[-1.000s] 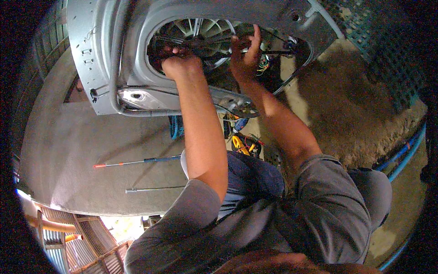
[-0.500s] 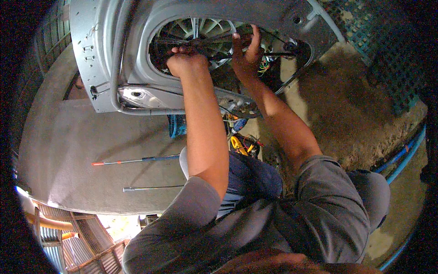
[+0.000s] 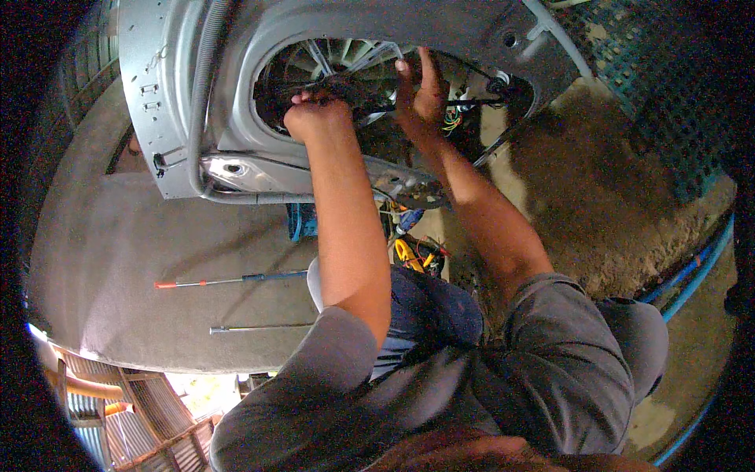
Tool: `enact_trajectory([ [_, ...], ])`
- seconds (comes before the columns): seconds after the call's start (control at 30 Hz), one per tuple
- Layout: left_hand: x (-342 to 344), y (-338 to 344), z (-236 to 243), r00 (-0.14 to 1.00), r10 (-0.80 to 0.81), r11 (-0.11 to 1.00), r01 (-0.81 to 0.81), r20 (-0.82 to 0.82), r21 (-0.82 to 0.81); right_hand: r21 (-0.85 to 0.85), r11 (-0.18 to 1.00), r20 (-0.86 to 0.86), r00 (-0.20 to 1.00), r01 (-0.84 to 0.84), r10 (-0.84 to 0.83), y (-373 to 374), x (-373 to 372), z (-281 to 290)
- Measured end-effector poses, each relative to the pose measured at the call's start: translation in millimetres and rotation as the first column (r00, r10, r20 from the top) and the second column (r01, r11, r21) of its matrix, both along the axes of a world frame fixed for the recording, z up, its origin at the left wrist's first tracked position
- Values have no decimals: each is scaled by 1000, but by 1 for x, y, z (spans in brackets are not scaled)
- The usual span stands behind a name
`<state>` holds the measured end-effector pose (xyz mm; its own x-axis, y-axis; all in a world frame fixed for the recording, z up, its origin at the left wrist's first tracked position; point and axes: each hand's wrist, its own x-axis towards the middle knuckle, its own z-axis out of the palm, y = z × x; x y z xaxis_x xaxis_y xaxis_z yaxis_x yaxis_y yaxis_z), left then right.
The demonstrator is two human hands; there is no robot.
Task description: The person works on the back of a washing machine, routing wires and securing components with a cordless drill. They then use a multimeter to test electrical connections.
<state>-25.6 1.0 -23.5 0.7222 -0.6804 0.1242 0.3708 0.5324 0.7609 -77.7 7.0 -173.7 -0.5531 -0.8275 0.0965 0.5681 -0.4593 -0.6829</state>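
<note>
A grey metal housing [image 3: 193, 23] with a large oval opening lies before me, and both hands reach to that opening. Inside it, pale spoked plastic and light metal bars [image 3: 318, 59] show behind dark parts. My left hand [image 3: 318, 116] is at the left of the opening, fingers curled closed over a dark part; what they hold is hidden. On the right, my right hand [image 3: 422, 98] has its thumb and a finger stretched up and apart, the thumb tip beside a light bar. Its other fingers are hidden. Coloured wires [image 3: 451, 119] hang just right of this hand.
A grey corrugated hose [image 3: 198, 118] runs along the housing. Below it are a blue plastic basket [image 3: 297, 222], a blue-handled tool [image 3: 409, 220] and a yellow tool [image 3: 406, 253]. Two rods [image 3: 228, 281] lie on the concrete at left. Dark netting [image 3: 653, 102] and blue pipes [image 3: 688, 275] are at right.
The light bars inside the opening have turned, the middle one now leaning left. My right hand has shifted slightly left. My left hand stays curled in nearly the same place.
</note>
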Motion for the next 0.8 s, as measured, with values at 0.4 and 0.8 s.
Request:
enact_trajectory([
  [0.4,-26,15,-24,970,117,992,-123,211,17,-172,951,-187,939,257,-288,-2,6,-5],
  [0.8,-32,25,-6,941,-76,989,113,329,-95,-259,938,-144,951,229,-272,-2,-9,5],
])
